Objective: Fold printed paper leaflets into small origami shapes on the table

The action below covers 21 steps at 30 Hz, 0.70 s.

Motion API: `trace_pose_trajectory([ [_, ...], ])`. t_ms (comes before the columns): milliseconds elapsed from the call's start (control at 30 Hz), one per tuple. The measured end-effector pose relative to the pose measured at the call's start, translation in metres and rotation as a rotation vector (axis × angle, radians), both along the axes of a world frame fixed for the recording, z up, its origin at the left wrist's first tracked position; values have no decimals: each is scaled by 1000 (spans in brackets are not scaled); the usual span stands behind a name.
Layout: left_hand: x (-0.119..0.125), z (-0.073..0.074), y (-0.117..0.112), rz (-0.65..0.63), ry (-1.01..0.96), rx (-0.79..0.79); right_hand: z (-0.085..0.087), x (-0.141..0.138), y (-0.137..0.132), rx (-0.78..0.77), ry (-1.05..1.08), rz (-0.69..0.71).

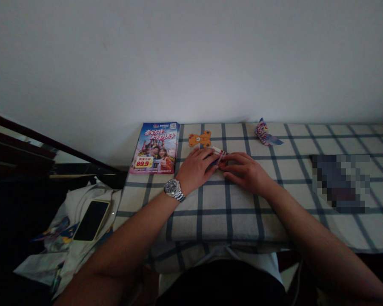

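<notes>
At the middle of the checked table, a small folded piece of printed paper [219,151] shows between my hands, white and red with some blue. My left hand [196,169], with a silver watch on its wrist, presses down on the paper's left part. My right hand [246,171] pinches its right end, thumb and fingers close together. Much of the paper is hidden under the fingers. A stack of colourful flyers [156,148] lies left of my left hand. Just beyond my hands is a flat brown teddy bear figure [199,139].
A folded, crumpled printed paper [265,134] stands near the wall at the back right. A blurred dark flat object [335,182] lies on the right of the checked tablecloth [210,221]. Lower left, a phone [92,220] rests on white cloth or bags beside a dark rail.
</notes>
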<state>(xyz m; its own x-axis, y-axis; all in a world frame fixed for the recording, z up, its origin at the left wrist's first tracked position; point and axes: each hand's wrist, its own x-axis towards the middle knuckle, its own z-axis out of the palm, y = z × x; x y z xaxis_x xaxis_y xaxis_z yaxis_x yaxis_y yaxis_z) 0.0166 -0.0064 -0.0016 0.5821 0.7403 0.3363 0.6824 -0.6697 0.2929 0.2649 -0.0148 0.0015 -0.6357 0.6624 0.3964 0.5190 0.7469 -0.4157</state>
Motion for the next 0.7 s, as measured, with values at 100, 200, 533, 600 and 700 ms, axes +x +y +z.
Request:
trace_pose_trajectory([
  [100,1,0,1,15,-2,-23,-2,2,3,20,18,-73],
  [200,1,-1,1,22,-4,-39,-4,5,4,51,13,-148],
  [533,7,1,-3,13,6,10,-4,5,5,67,-53,-162],
  [600,8,1,-4,-4,1,10,-4,5,4,65,-59,-172],
  [700,9,0,-4,-24,15,12,-6,6,4,53,-68,-184],
])
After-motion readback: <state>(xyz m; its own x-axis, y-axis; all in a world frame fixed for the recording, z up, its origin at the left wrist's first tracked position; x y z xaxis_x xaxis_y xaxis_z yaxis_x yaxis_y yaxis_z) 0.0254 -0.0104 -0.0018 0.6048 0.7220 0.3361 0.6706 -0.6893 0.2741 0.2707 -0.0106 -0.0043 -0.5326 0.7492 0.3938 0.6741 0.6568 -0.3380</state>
